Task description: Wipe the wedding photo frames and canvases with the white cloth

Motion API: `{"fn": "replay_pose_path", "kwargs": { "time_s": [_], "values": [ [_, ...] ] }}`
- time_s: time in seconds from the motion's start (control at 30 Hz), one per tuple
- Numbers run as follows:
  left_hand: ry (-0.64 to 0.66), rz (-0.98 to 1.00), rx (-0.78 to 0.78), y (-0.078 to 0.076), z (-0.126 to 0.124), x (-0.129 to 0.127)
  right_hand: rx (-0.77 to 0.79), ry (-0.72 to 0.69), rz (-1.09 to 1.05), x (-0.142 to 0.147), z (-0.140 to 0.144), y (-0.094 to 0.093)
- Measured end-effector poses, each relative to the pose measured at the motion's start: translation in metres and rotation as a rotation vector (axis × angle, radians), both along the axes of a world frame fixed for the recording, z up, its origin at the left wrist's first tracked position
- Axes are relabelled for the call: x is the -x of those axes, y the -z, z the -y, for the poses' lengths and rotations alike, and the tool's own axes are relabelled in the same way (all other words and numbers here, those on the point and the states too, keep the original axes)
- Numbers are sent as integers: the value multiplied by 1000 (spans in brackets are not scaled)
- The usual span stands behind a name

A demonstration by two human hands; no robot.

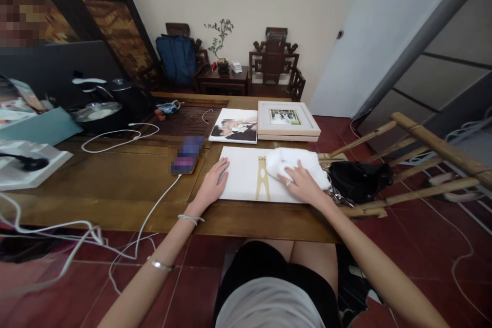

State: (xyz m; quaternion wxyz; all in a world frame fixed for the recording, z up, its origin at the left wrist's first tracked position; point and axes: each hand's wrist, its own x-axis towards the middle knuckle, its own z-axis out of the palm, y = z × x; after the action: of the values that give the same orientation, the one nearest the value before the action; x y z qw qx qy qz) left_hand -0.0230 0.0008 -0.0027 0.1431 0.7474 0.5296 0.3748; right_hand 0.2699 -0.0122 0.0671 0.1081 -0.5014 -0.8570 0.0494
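Observation:
A flat white rectangular panel (240,171) lies on the table in front of me, with a tan, two-legged forked piece (263,179) on its middle. My left hand (215,179) rests at the panel's left edge, fingers stretched out and holding nothing. On the panel's right part sits a bunched, fluffy white cloth (282,158). My right hand (303,182) is on this cloth, thumb and forefinger apart, the other fingers bent into it. The cloth covers the panel's upper right area and touches the forked piece's top.
Behind the panel lie a photo print (234,125) and a light wooden picture frame (288,120). A phone (187,155) with a charging cable is to the left. A bamboo rack (423,148) and a black bag (359,179) stand close on the right.

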Motion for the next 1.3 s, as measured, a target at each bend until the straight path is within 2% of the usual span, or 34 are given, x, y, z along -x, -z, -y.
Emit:
{"fn": "replay_pose_path", "kwargs": {
  "time_s": [0.17, 0.23, 0.3, 0.4, 0.67, 0.73, 0.8, 0.9, 1.07, 1.17, 1.23, 1.3],
  "values": [
    [-3, -3, 0, -1, 0, -1, 48, -99, -36, -9, 82, 0],
    [-1, -1, 3, -2, 1, -1, 103, -117, -43, -12, 100, -3],
    [2, 0, 5, -2, 1, -1, 158, -100, -40, -14, 103, -6],
    [2, 4, 0, -1, 0, 0, 191, -12, -20, -15, 79, -5],
    [1, -12, -15, 1, -1, 0, 40, 86, -65, 20, -47, -3],
    [5, -19, -15, 1, -1, 0, 35, 82, -58, 29, -61, -1],
    [6, -23, -7, 1, -1, 0, 39, 56, -41, 33, -61, 2],
    [2, -16, 4, 0, -1, 0, 59, -19, -9, 34, -37, 6],
    [8, 3, -6, 0, 0, 0, 97, -216, 18, 27, 45, 4],
    [6, 3, -6, 0, 0, 0, 120, -285, 40, 24, 87, 2],
    [3, -3, -5, 0, 0, 0, 122, -317, 53, 23, 97, 3],
    [3, -8, -7, 0, 0, 0, 117, -323, 45, 23, 90, 3]
  ]
}}
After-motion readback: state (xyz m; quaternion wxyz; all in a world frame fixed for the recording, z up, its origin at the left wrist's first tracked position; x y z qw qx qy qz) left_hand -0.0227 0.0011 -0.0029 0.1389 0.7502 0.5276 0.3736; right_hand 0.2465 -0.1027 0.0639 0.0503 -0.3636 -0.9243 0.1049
